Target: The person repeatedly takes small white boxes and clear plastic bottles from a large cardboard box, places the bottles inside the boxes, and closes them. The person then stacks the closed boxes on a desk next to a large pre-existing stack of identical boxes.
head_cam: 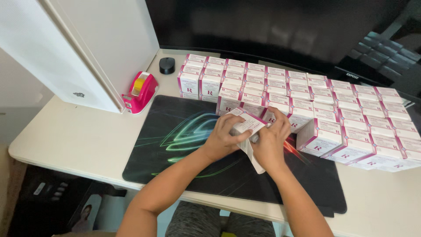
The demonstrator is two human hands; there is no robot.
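Note:
Both hands meet over the black desk mat (175,145), holding one small white and pink carton (246,124). My left hand (222,137) grips its left side with the thumb on top. My right hand (270,139) wraps its right end. A white folded paper flap (253,157) hangs from under the carton between my hands. Just behind my hands stand several rows of matching white and pink cartons (307,98), packed close together.
A pink tape dispenser (140,91) stands at the mat's back left corner, beside a white upright case (74,48). A small black round object (166,65) lies behind it. A dark monitor (280,26) and a keyboard (386,50) fill the back.

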